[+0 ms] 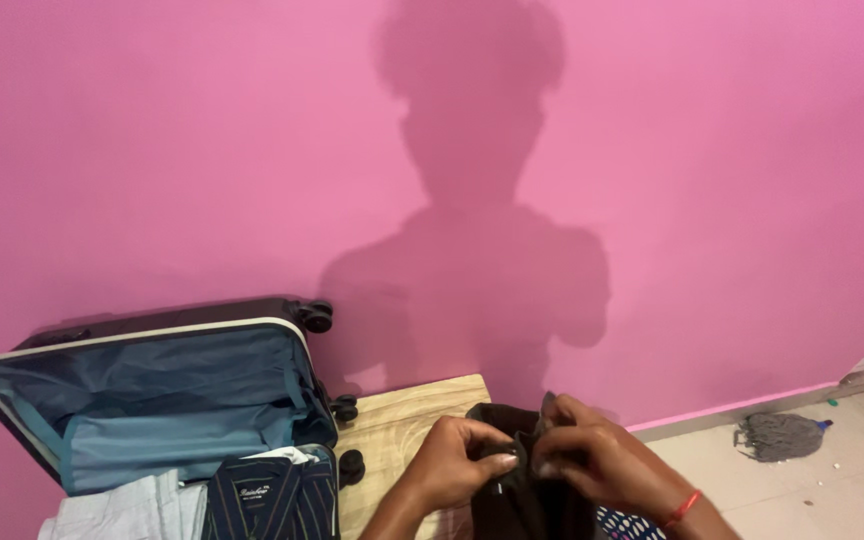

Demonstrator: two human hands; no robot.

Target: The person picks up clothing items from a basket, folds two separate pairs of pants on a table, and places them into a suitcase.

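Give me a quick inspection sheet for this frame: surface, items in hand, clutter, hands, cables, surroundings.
Surface: light wooden tabletop against the wall, partly covered by the suitcase.
Job's things: dark brown garment, gripped at its top edge by both hands.
Clutter: open blue-lined suitcase, lid leaning on the wall; inside, a dark striped shirt beside a pale folded garment.
Hands: left hand and right hand both pinch the garment; red band on the right wrist.
Cables: nothing seen.
Surroundings: pink wall with the person's shadow; grey mop head on the tiled floor.
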